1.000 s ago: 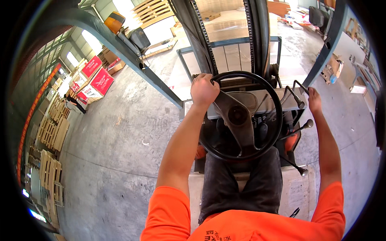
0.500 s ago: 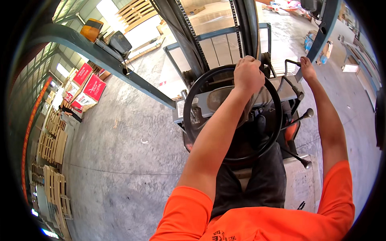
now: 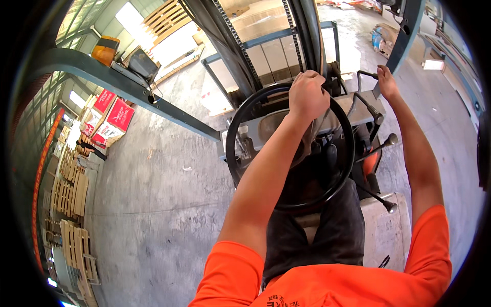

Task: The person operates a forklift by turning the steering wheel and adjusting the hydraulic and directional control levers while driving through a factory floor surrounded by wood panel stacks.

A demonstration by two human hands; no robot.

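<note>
My left hand (image 3: 309, 93) is closed over the top right of the black steering wheel (image 3: 349, 169) of a forklift, with the forearm crossing above the wheel. At the right, my right hand (image 3: 387, 83) is closed at the end of a thin black bent lever (image 3: 360, 82), beside the blue-grey right pillar; its fingertips are partly hidden. Below that hand, two more levers with dark knobs (image 3: 392, 139) (image 3: 390, 206) stick out to the right of the wheel. Ahead of the wheel rises the dark mast (image 3: 304, 36) with its chains.
A blue-grey frame bar (image 3: 128, 84) with an orange lamp (image 3: 106, 50) slants across the left. Wooden pallets (image 3: 76, 245) line the left side; red and white cartons (image 3: 120, 115) stand farther off, near a person (image 3: 92, 148). Beyond the mast lie flat boards (image 3: 266, 25). Long metal pieces (image 3: 455, 66) lie at right.
The wheel, mast and both hands now appear slightly farther left in the picture. The pallets at left sit lower, and the items at far right have shifted left. Both hands keep their holds.
</note>
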